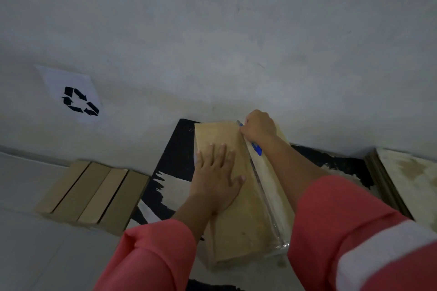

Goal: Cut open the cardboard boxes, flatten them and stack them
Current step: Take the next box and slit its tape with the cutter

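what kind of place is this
Probably a recycling or box-breakdown corner indoors: a recycling sign on the wall, cardboard boxes lined up on the floor, and a blue cutter held to a taped box.

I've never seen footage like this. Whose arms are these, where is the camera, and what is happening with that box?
There is no machine here. A person wears one wide-angle camera on the head, and it looks down at their own arms in pink sleeves. The left hand lies flat on a cardboard box, steadying it. The right hand grips a blue cutter at the far end of the box's taped seam. The box sits on a black-and-white mat. A row of brown boxes lies to the left, and a stack of flat cardboard to the right. A recycling sign is on the wall.
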